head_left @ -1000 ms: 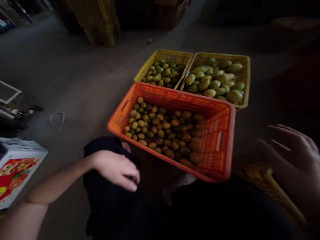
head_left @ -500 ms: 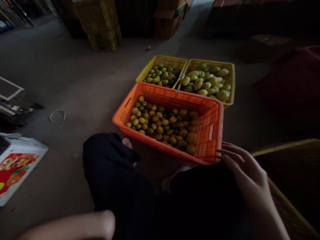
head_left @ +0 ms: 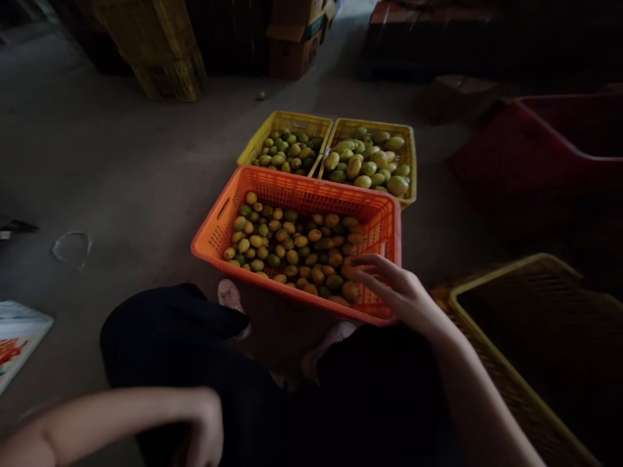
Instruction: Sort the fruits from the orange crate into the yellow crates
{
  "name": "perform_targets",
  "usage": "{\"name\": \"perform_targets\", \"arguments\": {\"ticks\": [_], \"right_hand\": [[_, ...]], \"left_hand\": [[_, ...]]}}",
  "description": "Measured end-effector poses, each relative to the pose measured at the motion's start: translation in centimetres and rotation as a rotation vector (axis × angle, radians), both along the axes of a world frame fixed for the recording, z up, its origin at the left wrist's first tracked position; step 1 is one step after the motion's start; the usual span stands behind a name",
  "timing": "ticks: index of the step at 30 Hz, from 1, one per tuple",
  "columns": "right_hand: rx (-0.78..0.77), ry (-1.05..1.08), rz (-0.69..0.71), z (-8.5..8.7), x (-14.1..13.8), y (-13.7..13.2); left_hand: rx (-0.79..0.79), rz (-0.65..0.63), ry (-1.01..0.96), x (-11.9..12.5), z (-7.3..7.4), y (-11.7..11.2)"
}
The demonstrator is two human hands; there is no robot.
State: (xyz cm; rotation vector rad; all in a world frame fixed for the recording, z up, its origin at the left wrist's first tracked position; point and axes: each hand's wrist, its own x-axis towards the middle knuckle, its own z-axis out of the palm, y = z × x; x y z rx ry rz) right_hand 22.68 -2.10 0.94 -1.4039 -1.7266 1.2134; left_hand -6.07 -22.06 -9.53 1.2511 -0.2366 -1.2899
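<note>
Loosely spread, the right hand [head_left: 403, 287] hangs over an orange crate [head_left: 210, 239], left hand [head_left: 207, 425] unclear, box's red print [head_left: 10, 351] illegible.

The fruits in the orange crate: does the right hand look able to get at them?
Probably yes: the right hand is above the right end of the orange crate, its fingers extended toward the fruits, and the top is open.

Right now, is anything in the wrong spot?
Maybe: what looks like a small yellowish fruit lies alone on the floor, beyond the two yellow fruit crates. That's odd, because other fruit sits inside these and the orange crate.
</note>
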Motion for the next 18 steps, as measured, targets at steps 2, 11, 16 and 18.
{"name": "perform_targets", "arguments": {"ticks": [2,11,16,18], "right_hand": [[0.001,-0.068,0.072,-0.8,-1.1,2.5],[0.127,-0.863,0.242,-6.0,-4.5,5.8],[0.053,-1.005,0.349,-7.7,-2.4,4.7],[0.015,-1.010,0.356,-8.7,-1.3,4.5]], "left_hand": [[-0.051,0.160,0.247,0.8,1.6,4.8],[0.784,0.650,-0.164,8.2,3.9,14.2],[1.143,0.625,-0.255,8.2,4.9,14.8],[1.404,0.680,-0.290,8.2,5.9,15.8]]}}
